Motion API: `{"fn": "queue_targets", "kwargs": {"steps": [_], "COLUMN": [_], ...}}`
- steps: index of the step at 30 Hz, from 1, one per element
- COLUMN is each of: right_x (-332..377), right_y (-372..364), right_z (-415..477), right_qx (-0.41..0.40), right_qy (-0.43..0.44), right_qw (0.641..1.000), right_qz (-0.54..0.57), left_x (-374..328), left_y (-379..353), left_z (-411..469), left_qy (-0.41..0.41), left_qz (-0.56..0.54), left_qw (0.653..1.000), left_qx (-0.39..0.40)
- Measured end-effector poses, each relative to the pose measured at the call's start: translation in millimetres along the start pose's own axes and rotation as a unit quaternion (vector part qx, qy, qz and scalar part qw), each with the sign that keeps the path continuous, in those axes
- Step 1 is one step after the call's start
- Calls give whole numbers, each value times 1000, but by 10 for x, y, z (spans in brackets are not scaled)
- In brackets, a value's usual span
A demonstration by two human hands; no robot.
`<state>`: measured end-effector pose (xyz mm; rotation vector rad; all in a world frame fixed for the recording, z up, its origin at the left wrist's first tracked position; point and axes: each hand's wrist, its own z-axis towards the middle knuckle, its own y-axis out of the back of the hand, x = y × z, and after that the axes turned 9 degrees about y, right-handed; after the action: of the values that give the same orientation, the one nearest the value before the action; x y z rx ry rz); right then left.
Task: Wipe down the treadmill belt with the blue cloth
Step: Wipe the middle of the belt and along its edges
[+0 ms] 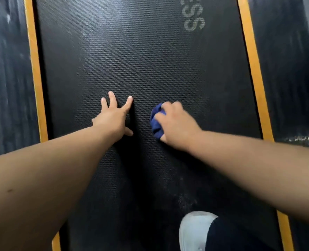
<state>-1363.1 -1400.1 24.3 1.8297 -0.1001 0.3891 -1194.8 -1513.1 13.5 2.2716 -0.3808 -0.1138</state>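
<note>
Blue cloth (pixel 156 124) is bunched up in the right hand (pixel 177 124), fingers curled round it, pressed on mid treadmill belt (pixel 150 60). Left hand (pixel 112 116) rests flat, fingers spread. Dusty smears ahead and near the shoe (pixel 195 230), so I'd say plenty left.

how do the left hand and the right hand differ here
The left hand lies with fingers spread and straight on the treadmill belt; the right hand has fingers curled. The left hand holds nothing; the right hand grips the bunched blue cloth. Both are down on the belt, side by side.
</note>
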Motion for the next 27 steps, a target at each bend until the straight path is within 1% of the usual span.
{"fn": "queue_targets", "kwargs": {"steps": [2, 4, 6, 7, 9, 11, 12, 13, 14, 15, 16, 17, 18, 19, 20, 21, 22, 23, 24, 26, 27], "right_x": [143, 41, -187, -300, -471, -412, -296, -159, -23, 120, 241, 270, 187, 39, -139, -333, -522, -650, -684, -537, -438], "right_y": [-91, -89, 9, 81, 192, 230, 214, 145, 29, -93, -172, -229, -252, -235, -184, -91, 15, 125, 202, 190, 116], "right_z": [-123, -113, -2, 64, 196, 261, 242, 180, 89, -35, -164, -262, -309, -304, -274, -233, -200, -181, -165, -207, -250], "right_qx": [23, 28, 17, 12, -5, -33, -38, -37, -36, -34, -16, 5, 15, 10, -8, -44, -61, -59, -39, -12, -7], "right_qy": [53, 70, 66, 45, -37, -124, -141, -132, -96, -37, 23, 62, 80, 58, 9, -65, -153, -226, -251, -208, -192], "right_qw": [998, 997, 997, 998, 997, 991, 989, 990, 995, 999, 999, 997, 996, 998, 1000, 997, 985, 971, 965, 973, 978], "right_qz": [-21, -29, -39, -49, -67, -45, -27, -10, 4, 16, 30, 42, 40, 24, 6, -24, -48, -49, -71, -99, -85], "left_x": [13, 29, 41, 42, 43, 47, 45, 35, 29, 29, 31, 32, 26, 22, 23, 25, 29, 31, 35, 34, 32], "left_y": [-20, -34, -39, -39, -44, -40, -38, -34, -31, -34, -36, -36, -35, -33, -29, -27, -31, -37, -43, -42, -36], "left_z": [17, 35, 49, 51, 52, 57, 55, 55, 54, 54, 56, 61, 65, 69, 76, 79, 80, 84, 93, 104, 103], "left_qy": [-3, -6, -10, -11, -15, -13, -12, -12, -13, -13, -14, -14, -16, -17, -17, -16, -16, -17, -18, -22, -23], "left_qz": [7, 12, 11, 8, 3, 1, 1, 0, 2, 6, 11, 15, 16, 14, 13, 13, 14, 14, 14, 20, 24], "left_qw": [1000, 1000, 1000, 1000, 1000, 1000, 1000, 1000, 1000, 1000, 1000, 1000, 1000, 1000, 1000, 1000, 1000, 1000, 1000, 999, 999], "left_qx": [-7, -11, -13, -13, -12, -9, -7, -7, -8, -12, -17, -20, -21, -19, -17, -15, -14, -16, -20, -26, -26]}}
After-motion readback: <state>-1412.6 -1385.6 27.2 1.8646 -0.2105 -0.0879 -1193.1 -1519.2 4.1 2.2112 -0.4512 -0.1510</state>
